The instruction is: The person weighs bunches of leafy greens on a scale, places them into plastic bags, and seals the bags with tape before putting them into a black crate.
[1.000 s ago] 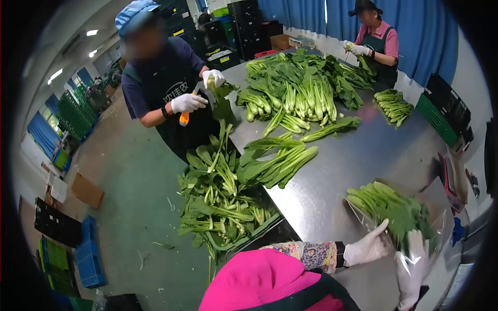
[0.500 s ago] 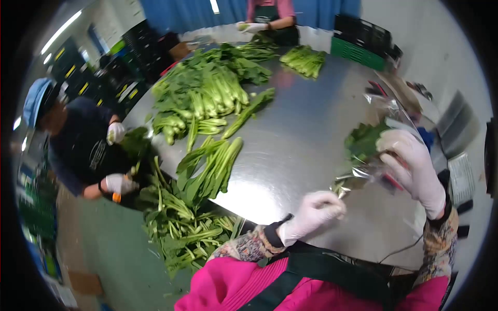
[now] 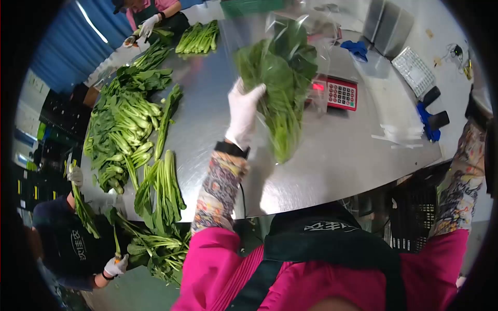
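Note:
In the head view, my gloved left hand (image 3: 244, 114) grips the left side of a clear plastic bag of leafy greens (image 3: 284, 78). The leaves are at the top of the bag and the pale stalks point down toward me. It hangs over the metal table, in front of a red scale (image 3: 340, 94). My right arm reaches out to the right edge of the view. Only a dim part of my right hand (image 3: 482, 96) shows there, and its fingers are hidden.
A big heap of loose greens (image 3: 127, 119) covers the table's left side, with a trimmed bunch (image 3: 198, 37) farther back. Two co-workers in gloves handle greens, one at the left and one at the far side. Plastic bags (image 3: 399, 122) lie at the right.
My view has turned right. The greens, earlier at my right hand with the bag, are now in my left hand over the table. My right hand has moved off to the right edge.

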